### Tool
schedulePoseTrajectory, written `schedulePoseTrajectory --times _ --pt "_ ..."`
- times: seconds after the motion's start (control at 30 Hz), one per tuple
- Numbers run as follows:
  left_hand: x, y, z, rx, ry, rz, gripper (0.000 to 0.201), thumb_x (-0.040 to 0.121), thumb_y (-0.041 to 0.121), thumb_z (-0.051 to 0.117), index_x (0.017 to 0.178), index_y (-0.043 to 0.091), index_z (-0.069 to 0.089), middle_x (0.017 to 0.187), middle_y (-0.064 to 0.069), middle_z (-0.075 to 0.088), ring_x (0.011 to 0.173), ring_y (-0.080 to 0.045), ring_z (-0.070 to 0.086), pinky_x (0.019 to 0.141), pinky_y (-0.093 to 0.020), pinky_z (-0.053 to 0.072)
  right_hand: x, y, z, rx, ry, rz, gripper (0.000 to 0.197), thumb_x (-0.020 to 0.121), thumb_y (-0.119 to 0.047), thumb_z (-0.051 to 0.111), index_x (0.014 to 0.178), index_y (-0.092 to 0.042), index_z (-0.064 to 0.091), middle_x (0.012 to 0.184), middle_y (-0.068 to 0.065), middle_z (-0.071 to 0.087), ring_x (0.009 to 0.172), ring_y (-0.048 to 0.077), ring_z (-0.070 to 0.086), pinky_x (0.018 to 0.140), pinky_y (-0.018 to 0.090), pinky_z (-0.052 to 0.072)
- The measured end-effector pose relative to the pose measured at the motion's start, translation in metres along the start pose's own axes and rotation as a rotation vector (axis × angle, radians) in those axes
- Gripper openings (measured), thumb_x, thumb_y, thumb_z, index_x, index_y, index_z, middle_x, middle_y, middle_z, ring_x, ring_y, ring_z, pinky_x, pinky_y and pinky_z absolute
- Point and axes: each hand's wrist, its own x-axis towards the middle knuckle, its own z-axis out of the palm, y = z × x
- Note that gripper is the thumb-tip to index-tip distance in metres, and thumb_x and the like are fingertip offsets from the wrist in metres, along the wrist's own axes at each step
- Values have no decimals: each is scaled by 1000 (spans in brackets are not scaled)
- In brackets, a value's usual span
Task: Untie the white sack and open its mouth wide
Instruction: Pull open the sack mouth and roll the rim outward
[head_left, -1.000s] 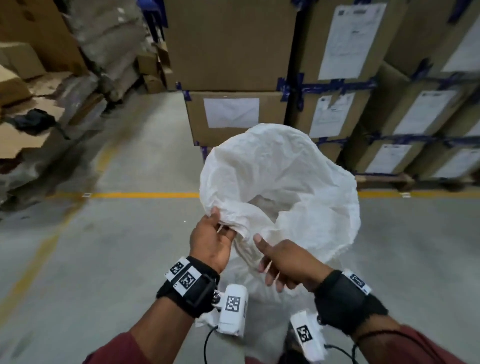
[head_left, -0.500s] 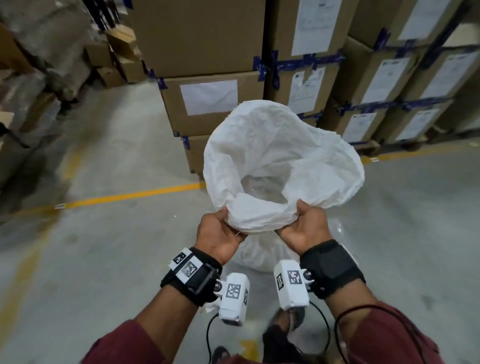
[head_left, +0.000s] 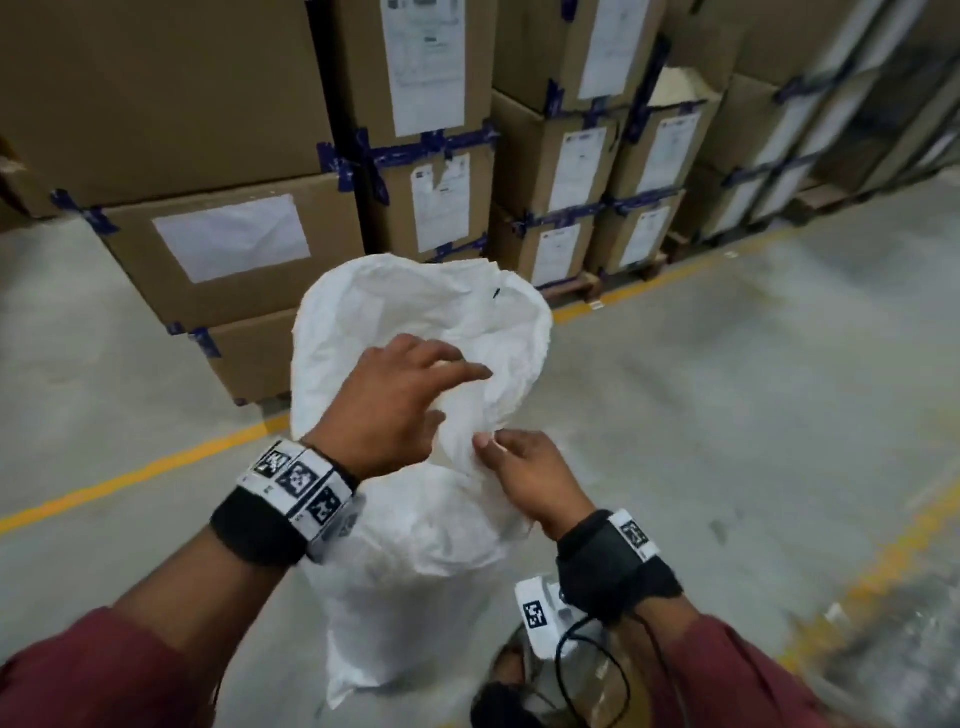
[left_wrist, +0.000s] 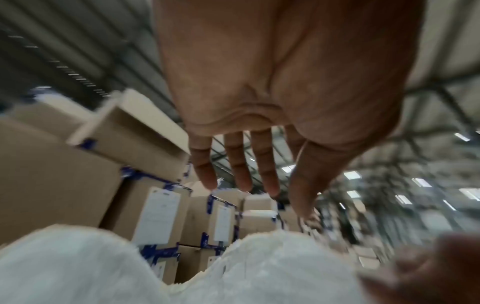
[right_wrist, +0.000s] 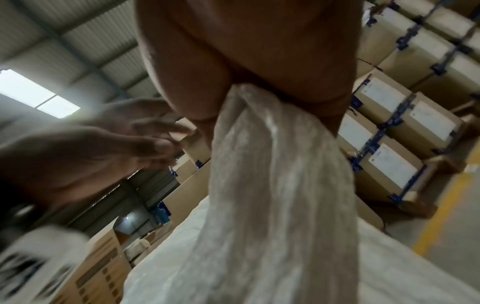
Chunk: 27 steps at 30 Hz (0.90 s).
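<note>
Our left hand (head_left: 387, 402) has let go of the white sack (head_left: 415, 545), fingers spread just above its mouth; our right hand (head_left: 524, 475) still pinches the near rim, so the mouth sags half-closed.

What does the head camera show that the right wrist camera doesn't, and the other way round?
Only the head view shows the whole sack standing on the grey floor, both wristbands, and the backs of the hands. Only the right wrist view shows the roof and, from below, the right hand with a bunch of sack cloth clamped in its grip. Both show the sack, the left hand open with fingers spread, and the stacked boxes.
</note>
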Motion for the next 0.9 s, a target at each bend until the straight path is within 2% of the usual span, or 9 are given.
schedulePoseTrajectory --times 0.13,0.27,0.33,0.4,0.47,0.57,0.67,0.8,0.9 --pt "83 16 32 472 -471 335 75 87 18 70 148 51 43 174 3 -2 160 -26 -6 125 -60 8 12 4 -41 -255 -113 -133 46 95 -50 61 69 -12 59 69 -1 61 67 17 58 67 38 46" --pt "137 25 49 376 -601 307 31 81 19 64 107 30 76 122 2 74 132 -26 56 126 -47 16 22 9 -74 -338 -125 -106 51 86 -63 66 69 -16 56 80 -5 56 71 12 55 68 35 44" --pt "173 33 44 194 -637 155 29 79 14 63 104 23 75 95 -1 74 101 -29 67 95 -33 47 37 9 -103 -329 58 -30 53 76 -78 65 99 -31 70 103 -8 62 91 11 63 83 34 53" --pt "203 42 41 -17 -729 -15 34 83 6 57 111 21 70 82 5 64 80 -20 63 61 -21 46 52 2 -127 -186 137 38 76 70 -80 70 125 -27 66 108 -8 66 96 11 66 90 36 56" --pt "232 45 44 -163 -867 -122 49 85 -4 48 125 19 64 88 1 64 72 -10 59 50 -11 42 70 -2 -135 53 58 72 68 67 -71 80 106 -16 73 84 -8 69 77 12 67 77 38 56" --pt "262 41 58 -278 -830 -169 77 84 -6 49 154 24 41 138 -14 58 113 -26 61 71 -18 45 96 5 -125 270 -12 125 22 78 -23 86 92 -7 77 83 8 79 74 27 76 69 50 61" --pt "270 24 64 -435 -708 -118 99 85 -6 58 164 30 12 126 -9 63 103 -20 65 72 -16 49 111 21 -127 618 -77 274 19 82 8 69 100 4 76 100 24 77 83 33 74 80 48 61" --pt "252 -31 77 -318 -633 65 71 90 47 70 153 48 36 156 18 45 152 -11 27 124 -41 15 127 41 -139 1015 -223 405 45 69 7 57 111 7 72 104 25 71 92 37 69 81 40 59" --pt "235 -57 107 -42 -769 109 43 103 49 52 143 33 55 160 18 41 158 -7 9 125 -59 -6 132 41 -140 861 -354 336 50 64 -1 58 111 2 73 100 21 68 87 33 65 78 37 53"
